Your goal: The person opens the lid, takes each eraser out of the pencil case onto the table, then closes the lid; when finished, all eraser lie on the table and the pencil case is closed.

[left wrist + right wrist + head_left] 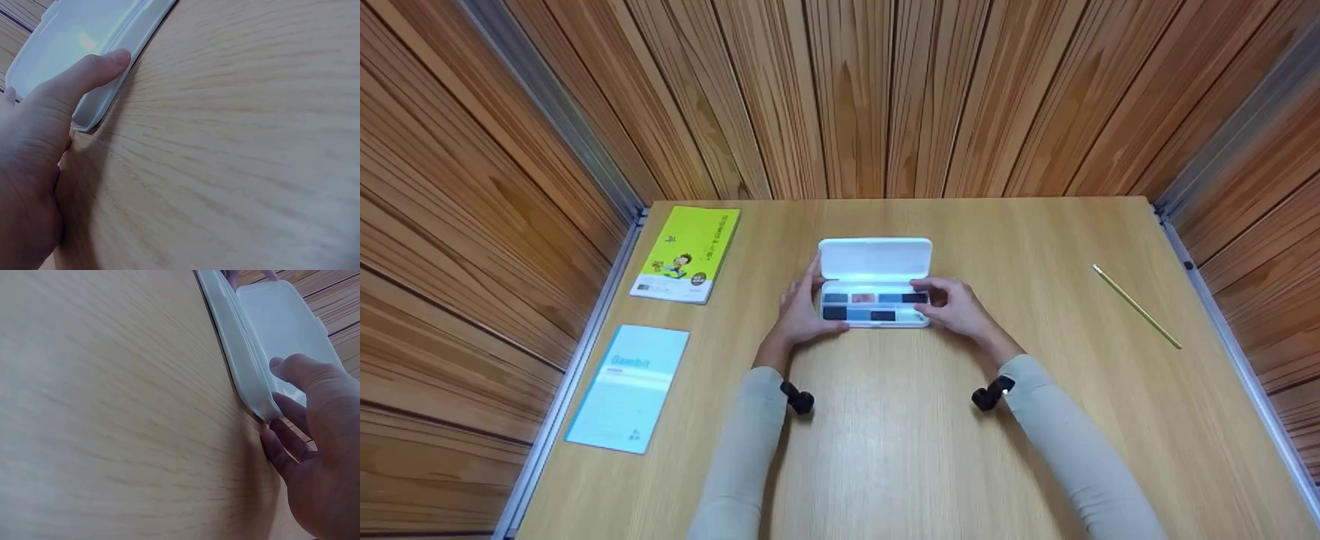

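Note:
A white case (pixel 876 259) with its hinged lid raised lies on the table, and two rows of dark, bluish and pinkish blocks (pixel 883 316) show inside. My left hand (pixel 801 311) grips the case's left end. Its thumb (pixel 101 68) lies along the front edge, while the fingers are partly hidden behind the side. At the right end, my right hand (pixel 960 306) holds the case with thumb and fingers bent around the corner. In the right wrist view the thumb (pixel 298 370) reaches over the rim and the other fingers (pixel 279 453) are beside and below it.
A yellow-green book (pixel 686 251) lies at the back left, with a light-blue "Gambit" notebook (pixel 628 390) in front of it. A thin yellow pencil (pixel 1136 306) rests at the right. Wood-panelled walls (pixel 855 97) and metal rails (pixel 1222 307) border the table (pixel 885 450).

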The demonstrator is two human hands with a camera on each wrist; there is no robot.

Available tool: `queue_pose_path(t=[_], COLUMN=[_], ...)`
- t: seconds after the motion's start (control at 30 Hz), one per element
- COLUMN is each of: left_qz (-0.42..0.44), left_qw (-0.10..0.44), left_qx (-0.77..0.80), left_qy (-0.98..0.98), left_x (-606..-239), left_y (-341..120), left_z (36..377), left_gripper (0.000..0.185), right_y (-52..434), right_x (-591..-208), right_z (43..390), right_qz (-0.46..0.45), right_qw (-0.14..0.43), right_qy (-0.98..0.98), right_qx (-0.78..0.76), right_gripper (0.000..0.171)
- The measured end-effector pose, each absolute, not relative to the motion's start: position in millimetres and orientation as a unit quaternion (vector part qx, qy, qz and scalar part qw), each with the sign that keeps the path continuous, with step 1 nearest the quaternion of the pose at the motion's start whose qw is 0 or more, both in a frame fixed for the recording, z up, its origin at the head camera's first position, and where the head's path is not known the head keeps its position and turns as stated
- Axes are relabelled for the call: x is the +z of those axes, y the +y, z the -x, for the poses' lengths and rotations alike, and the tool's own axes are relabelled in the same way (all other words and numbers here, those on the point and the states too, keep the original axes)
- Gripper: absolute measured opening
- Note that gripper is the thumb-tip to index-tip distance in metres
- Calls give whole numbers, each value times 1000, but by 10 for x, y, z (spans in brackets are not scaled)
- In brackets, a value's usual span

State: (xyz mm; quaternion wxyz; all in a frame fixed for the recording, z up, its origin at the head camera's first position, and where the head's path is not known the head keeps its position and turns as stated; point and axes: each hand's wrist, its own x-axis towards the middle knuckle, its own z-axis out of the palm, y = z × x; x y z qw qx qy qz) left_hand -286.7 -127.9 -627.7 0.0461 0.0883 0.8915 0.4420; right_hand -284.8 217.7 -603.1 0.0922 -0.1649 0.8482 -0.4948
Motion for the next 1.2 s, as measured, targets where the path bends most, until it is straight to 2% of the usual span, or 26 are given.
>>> queue_pose_path(t=[0.6, 1.2], left_qz=[-89, -76], left_qw=[29, 33], left_qx=[446, 441], left_qy=[890, 894], left_x=[-6296, -6286], left_y=[-1260, -1230], left_z=[2872, 2856], left_gripper=[145, 146], right_y=[2080, 2018], right_x=[-6027, -6017], right_z=[2895, 2921], right_qz=[169, 152], right_qw=[97, 143], right_qy=[856, 868], right_qx=[-479, -450], right_gripper=[44, 47])
